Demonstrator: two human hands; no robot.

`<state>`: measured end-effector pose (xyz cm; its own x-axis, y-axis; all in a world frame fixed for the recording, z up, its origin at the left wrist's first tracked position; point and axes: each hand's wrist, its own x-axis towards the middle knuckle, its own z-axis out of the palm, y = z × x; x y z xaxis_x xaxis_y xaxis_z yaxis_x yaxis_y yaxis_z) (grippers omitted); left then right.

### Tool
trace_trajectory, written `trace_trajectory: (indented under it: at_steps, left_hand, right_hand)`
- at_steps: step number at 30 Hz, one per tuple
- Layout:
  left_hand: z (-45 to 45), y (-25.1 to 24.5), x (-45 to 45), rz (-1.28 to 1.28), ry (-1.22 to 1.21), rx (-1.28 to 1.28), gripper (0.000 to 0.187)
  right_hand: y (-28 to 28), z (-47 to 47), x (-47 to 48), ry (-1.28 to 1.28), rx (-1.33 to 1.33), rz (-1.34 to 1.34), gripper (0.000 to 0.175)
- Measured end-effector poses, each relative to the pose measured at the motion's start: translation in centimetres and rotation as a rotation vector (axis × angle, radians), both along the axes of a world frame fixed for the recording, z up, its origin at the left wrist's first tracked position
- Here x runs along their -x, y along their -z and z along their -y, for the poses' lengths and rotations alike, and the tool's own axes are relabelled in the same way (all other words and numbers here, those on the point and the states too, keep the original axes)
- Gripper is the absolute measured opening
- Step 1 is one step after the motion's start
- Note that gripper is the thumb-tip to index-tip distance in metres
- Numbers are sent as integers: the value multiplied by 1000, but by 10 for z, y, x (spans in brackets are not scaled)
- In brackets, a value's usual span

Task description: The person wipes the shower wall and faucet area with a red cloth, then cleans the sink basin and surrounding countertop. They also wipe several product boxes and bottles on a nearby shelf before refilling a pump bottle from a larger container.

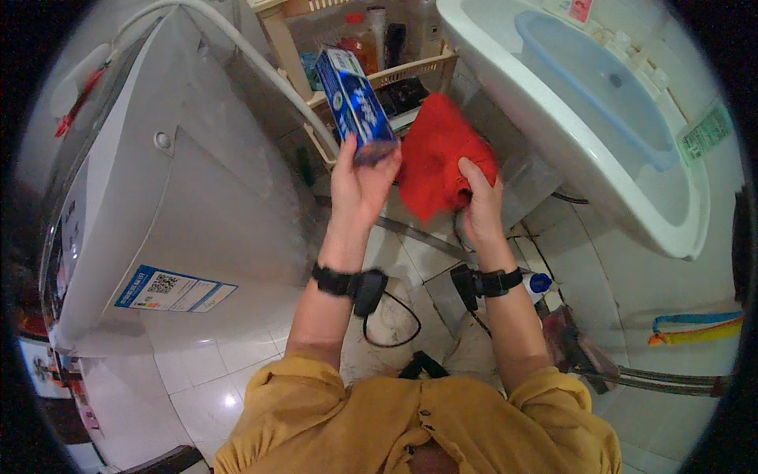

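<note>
My left hand (367, 181) grips the near end of a blue printed carton (356, 101), which tilts up and away from me. In my right hand (482, 195) is a bunched red cloth or bag (438, 154), with my thumb pressed on its right side. The red thing hangs just right of the carton, in front of a cream plastic shelf rack (408, 70). Both are held in the air above the tiled floor. Whether the carton is full or sealed cannot be seen.
A white washing machine (237, 195) stands at left, with a pale hose (260, 62) running over to the rack. On the right, a washbasin (503, 89) juts out and holds a blue plastic basin (592, 89). A bottle with a blue cap (539, 283) is by my right forearm.
</note>
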<state>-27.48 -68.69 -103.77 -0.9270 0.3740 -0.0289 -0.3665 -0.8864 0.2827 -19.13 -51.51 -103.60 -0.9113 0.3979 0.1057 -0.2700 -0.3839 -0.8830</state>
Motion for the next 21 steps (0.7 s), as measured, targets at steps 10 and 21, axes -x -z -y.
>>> trace_trajectory:
  at_steps: [10, 21]
  left_hand:
    - [30, 62, -99, -208, 114, 512, 65]
    - [18, 87, -115, -814, -47, 1146, 85]
  right_hand:
    - [13, 50, 12, 117, -974, -260, 65]
    - [33, 16, 13, -275, 214, 158, 41]
